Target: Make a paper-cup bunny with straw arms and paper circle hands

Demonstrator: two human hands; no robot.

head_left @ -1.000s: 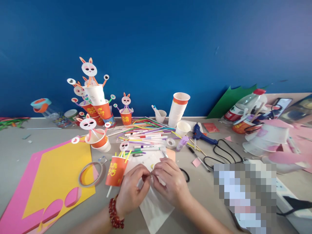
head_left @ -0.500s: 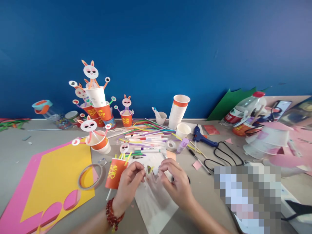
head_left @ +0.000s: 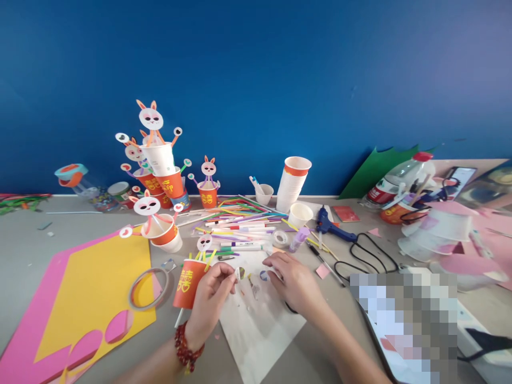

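A small white paper piece (head_left: 237,274) is pinched between the thumb and fingertips of my left hand (head_left: 216,293), which wears a red bead bracelet (head_left: 186,346). Over the white paper sheet (head_left: 260,341), my right hand (head_left: 298,282) is open, its thumb and index finger apart and curved. Just left of its thumb lies a small round piece (head_left: 263,275) with a bluish look. Little scraps (head_left: 255,290) are on the sheet between the hands. Beside my left hand stands a red paper cup (head_left: 189,282) with a rabbit face (head_left: 204,242) and yellow sticks on it. Something dark shows partly under my right hand.
Left are yellow card (head_left: 100,288) and a tape roll (head_left: 149,289). Behind are rabbit-decorated cups (head_left: 160,232), several markers (head_left: 244,247), a purple glue stick (head_left: 299,239) and stacked cups (head_left: 294,184). A blue glue gun (head_left: 336,229) with cord and a blurred-out device (head_left: 404,325) lie right.
My right hand has moved right and away from my left hand, its fingers spreading. The round piece beside it shows more. My left hand keeps its pinch, shifted slightly left.
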